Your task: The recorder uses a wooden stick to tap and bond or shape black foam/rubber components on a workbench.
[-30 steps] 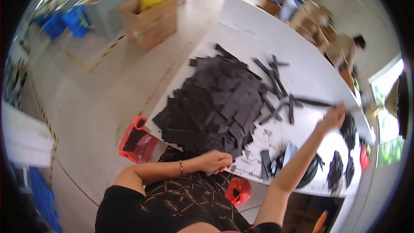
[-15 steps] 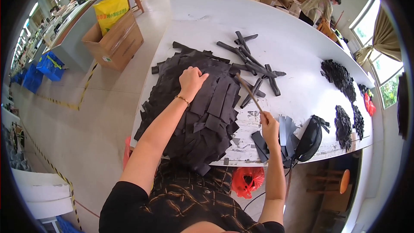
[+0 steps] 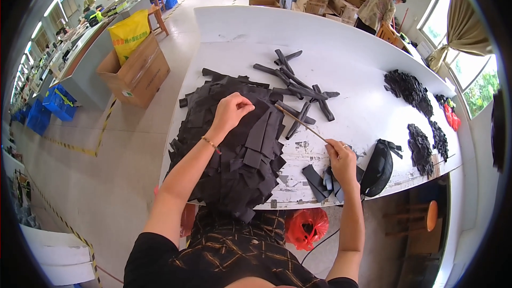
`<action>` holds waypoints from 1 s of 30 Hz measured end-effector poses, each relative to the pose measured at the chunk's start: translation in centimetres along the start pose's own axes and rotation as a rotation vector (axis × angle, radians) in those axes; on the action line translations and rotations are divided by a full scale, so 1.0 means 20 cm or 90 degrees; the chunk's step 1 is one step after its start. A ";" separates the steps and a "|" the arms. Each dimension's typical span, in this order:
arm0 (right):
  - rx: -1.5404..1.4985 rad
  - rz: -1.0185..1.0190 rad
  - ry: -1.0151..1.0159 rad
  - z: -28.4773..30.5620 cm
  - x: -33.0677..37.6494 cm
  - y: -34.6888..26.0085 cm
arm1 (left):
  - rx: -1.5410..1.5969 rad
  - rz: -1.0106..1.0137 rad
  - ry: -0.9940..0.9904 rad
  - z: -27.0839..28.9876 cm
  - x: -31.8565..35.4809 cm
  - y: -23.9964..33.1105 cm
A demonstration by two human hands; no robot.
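Note:
A broad pile of black fabric strips [image 3: 240, 149] covers the left part of the white table. Over its upper part is my left hand [image 3: 233, 111], thumb and fingers pinched together; anything between them is too small to make out. My right hand [image 3: 343, 161] grips the near end of a thin brown stick [image 3: 304, 124]. The stick slants away to the left, its far tip at the pile's right edge. Beyond it, several rolled black tubes [image 3: 298, 86] lie loosely crossed. Close by my right hand are flat dark grey strips [image 3: 316, 181] and a black pouch-like bag [image 3: 378, 169].
Smaller black heaps [image 3: 408, 92] sit toward the table's right end, near a red bag [image 3: 452, 117]. Below the front edge hangs another red plastic bag [image 3: 306, 228]. A cardboard box [image 3: 136, 80] stands on the floor at left. One person [image 3: 376, 10] bends over at far right.
The whole view has shifted, with the table lower in it. My right hand has moved right and away, tilting the stick flatter. My left hand has moved slightly farther over the pile.

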State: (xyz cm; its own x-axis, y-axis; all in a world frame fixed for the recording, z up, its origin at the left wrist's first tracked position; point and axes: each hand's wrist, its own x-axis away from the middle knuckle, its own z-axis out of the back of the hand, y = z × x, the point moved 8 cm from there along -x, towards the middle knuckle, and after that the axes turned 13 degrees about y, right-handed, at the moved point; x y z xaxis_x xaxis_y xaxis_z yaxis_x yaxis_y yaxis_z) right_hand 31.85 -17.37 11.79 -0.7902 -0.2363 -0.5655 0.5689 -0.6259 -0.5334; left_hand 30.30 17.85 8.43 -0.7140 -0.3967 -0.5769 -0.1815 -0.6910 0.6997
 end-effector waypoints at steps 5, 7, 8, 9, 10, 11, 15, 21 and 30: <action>0.006 0.064 -0.002 0.20 -0.02 -0.15 | 0.044 -0.275 -0.004 0.17 0.08 0.45; 0.016 0.098 -0.001 0.25 0.00 -0.20 | 0.044 -0.292 -0.003 0.20 0.10 0.52; 0.023 0.104 -0.002 0.26 0.00 -0.22 | 0.048 -0.295 0.003 0.21 0.11 0.53; 0.031 0.106 -0.007 0.27 0.01 -0.22 | 0.045 -0.306 -0.010 0.21 0.12 0.54; 0.050 0.098 -0.005 0.28 0.02 -0.22 | 0.046 -0.315 -0.012 0.21 0.13 0.53; 0.047 0.122 -0.010 0.28 0.03 -0.23 | 0.048 -0.312 -0.008 0.22 0.14 0.52; 0.066 0.168 -0.014 0.27 0.07 -0.24 | 0.047 -0.365 -0.022 0.23 0.19 0.55; -0.023 0.084 -0.172 -0.12 0.20 -0.37 | 0.046 -0.512 -0.086 0.20 0.35 0.91; -0.412 -0.242 -0.345 -0.65 0.57 -0.47 | 0.724 0.312 0.151 0.40 0.50 0.24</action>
State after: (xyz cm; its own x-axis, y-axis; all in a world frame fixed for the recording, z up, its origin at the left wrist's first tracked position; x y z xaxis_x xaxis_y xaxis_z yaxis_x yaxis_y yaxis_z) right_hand 20.41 -4.53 2.09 -0.8554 -0.5180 0.0035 0.1377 -0.2340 -0.9624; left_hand 16.89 15.28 9.37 -0.7534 -0.6437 -0.1340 -0.4953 0.4217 0.7595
